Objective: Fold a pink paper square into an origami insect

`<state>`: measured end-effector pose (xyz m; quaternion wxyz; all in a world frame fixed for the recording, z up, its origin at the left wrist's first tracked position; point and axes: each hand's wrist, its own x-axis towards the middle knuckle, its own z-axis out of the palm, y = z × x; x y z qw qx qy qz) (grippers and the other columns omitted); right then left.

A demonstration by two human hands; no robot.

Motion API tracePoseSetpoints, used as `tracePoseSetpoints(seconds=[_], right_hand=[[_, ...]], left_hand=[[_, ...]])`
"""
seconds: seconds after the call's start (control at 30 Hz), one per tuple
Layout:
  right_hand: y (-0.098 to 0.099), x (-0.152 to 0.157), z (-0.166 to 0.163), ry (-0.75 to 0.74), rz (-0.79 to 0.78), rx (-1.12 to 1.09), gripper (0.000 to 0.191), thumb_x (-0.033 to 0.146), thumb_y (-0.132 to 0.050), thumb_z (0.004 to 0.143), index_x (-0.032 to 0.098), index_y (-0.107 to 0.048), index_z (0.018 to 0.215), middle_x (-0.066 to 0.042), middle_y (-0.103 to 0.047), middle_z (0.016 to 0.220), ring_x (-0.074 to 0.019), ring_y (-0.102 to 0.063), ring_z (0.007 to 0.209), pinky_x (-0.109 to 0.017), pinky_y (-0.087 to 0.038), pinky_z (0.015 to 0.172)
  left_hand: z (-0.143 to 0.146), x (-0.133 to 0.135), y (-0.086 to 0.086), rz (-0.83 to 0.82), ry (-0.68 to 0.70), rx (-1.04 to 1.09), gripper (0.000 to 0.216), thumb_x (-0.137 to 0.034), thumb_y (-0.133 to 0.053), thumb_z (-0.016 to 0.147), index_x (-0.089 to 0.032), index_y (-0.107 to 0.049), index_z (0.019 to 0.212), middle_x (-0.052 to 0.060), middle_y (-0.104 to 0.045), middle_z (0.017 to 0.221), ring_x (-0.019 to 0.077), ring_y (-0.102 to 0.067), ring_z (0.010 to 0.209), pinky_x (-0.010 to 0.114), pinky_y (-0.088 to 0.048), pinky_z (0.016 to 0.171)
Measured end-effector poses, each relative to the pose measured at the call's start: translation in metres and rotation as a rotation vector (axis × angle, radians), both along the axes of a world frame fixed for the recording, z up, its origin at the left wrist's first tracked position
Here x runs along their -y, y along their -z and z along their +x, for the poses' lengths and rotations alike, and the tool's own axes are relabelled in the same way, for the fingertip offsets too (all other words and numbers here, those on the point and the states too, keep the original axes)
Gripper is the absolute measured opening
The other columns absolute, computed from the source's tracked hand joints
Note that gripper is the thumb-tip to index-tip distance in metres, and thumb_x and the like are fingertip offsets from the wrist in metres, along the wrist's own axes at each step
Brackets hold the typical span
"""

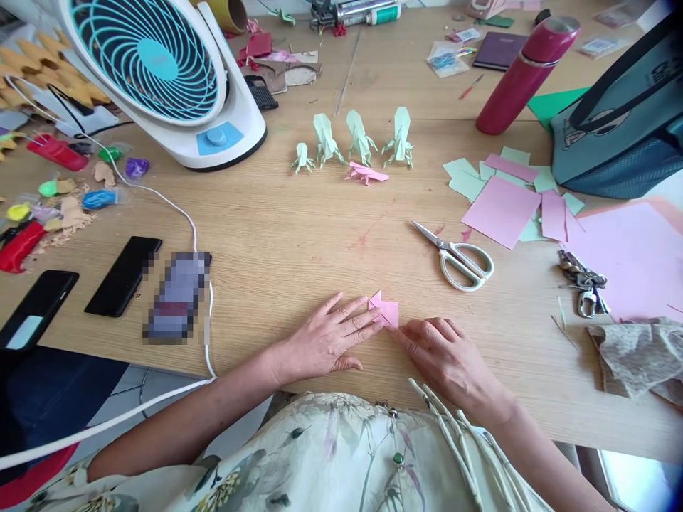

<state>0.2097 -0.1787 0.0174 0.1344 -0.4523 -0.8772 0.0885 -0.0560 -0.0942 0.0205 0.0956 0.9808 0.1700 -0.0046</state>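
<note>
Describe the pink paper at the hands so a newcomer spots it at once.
On the wooden table, find the white-handled scissors; nearer the wearer and to the left, the left hand rests fingertips on a small folded pink paper. The right hand is at its near corner. Unlike the flat pink sheets by the bag, it's folded and under a hand.

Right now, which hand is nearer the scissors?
The right hand: it is just on the near side of the scissors. The left hand is farther off, to their left.
</note>
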Motion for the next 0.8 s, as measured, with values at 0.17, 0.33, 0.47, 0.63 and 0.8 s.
tracePoseSetpoints(seconds=[0.17,0.33,0.47,0.63,0.8], right_hand=[[0.0,0.001,-0.001,-0.003,-0.006,0.03,0.055,0.01,-0.047,0.096,0.025,-0.044,0.149,-0.011,-0.064,0.11,-0.0267,-0.053,0.088,-0.043,-0.048,0.076],[0.0,0.002,0.0,-0.015,-0.022,0.035,0.053,0.011,-0.046,0.097,0.022,-0.044,0.148,-0.012,-0.064,0.112,-0.0273,-0.053,0.09,-0.043,-0.046,0.076],[-0.001,0.002,-0.001,-0.008,-0.023,0.005,0.051,0.011,-0.047,0.097,0.021,-0.047,0.146,-0.012,-0.064,0.111,-0.0271,-0.053,0.089,-0.043,-0.046,0.076],[-0.003,0.001,-0.003,0.0,0.002,-0.05,0.047,0.009,-0.049,0.096,0.019,-0.053,0.142,-0.013,-0.066,0.108,-0.0265,-0.055,0.089,-0.042,-0.046,0.075],[-0.006,0.005,-0.001,-0.012,0.003,-0.081,0.043,0.009,-0.05,0.096,0.014,-0.054,0.139,-0.015,-0.066,0.115,-0.0275,-0.056,0.094,-0.043,-0.046,0.078]], left_hand=[[0.0,0.002,0.001,0.002,-0.009,0.002,0.076,-0.062,-0.047,0.094,-0.022,-0.028,0.156,0.01,-0.037,0.159,0.0292,-0.019,0.152,0.054,-0.016,0.121],[0.001,0.003,0.0,0.003,-0.012,-0.025,0.075,-0.062,-0.044,0.096,-0.021,-0.026,0.156,0.007,-0.03,0.162,0.029,-0.015,0.153,0.055,-0.01,0.122],[0.002,0.004,0.0,0.014,-0.019,-0.037,0.078,-0.064,-0.046,0.094,-0.021,-0.025,0.157,0.007,-0.028,0.163,0.0291,-0.015,0.153,0.055,-0.01,0.121],[0.003,0.009,0.001,0.023,-0.057,-0.042,0.081,-0.065,-0.047,0.092,-0.022,-0.024,0.157,0.008,-0.028,0.163,0.0305,-0.016,0.152,0.057,-0.011,0.121],[0.005,0.014,0.001,0.004,-0.087,-0.048,0.081,-0.071,-0.035,0.093,-0.022,-0.025,0.157,0.009,-0.03,0.163,0.0347,-0.02,0.15,0.058,-0.014,0.119]])
